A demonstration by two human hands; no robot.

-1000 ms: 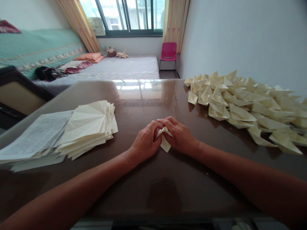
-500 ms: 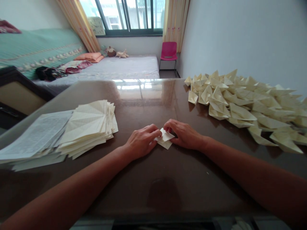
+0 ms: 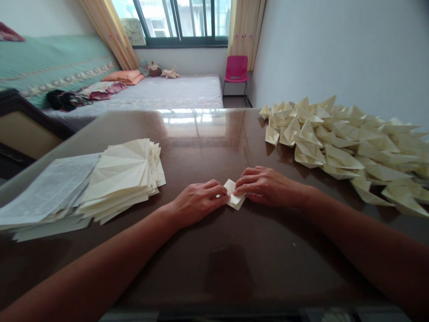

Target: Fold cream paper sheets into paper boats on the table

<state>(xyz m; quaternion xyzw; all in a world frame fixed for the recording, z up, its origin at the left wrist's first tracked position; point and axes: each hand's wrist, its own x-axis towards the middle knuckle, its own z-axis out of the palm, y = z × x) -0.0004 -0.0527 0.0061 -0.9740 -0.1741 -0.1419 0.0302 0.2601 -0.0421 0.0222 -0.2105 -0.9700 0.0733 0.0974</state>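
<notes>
A small folded piece of cream paper point(image 3: 237, 205) lies on the brown glossy table point(image 3: 187, 250), in the middle between my hands. My left hand point(image 3: 203, 198) rests at its left side, fingers together and their tips on the paper. From the right, my right hand point(image 3: 264, 185) lays its closed-together fingers on the paper's other side. Fingertips cover part of the folds, so the exact shape there is hidden. Both hands hold the paper down against the tabletop.
To the left sits a stack of creased cream paper sheets point(image 3: 122, 167), overlapping grey printed sheets point(image 3: 56, 188). A large heap of folded paper boats point(image 3: 342, 143) covers the table's right side by the wall. Beyond are a bed point(image 3: 187, 91) and a pink chair point(image 3: 236, 69).
My right hand has flattened from a raised pinch, with its fingers now stretched over the paper. My left fingertips have slid slightly right, and the paper's upper flap lies flatter.
</notes>
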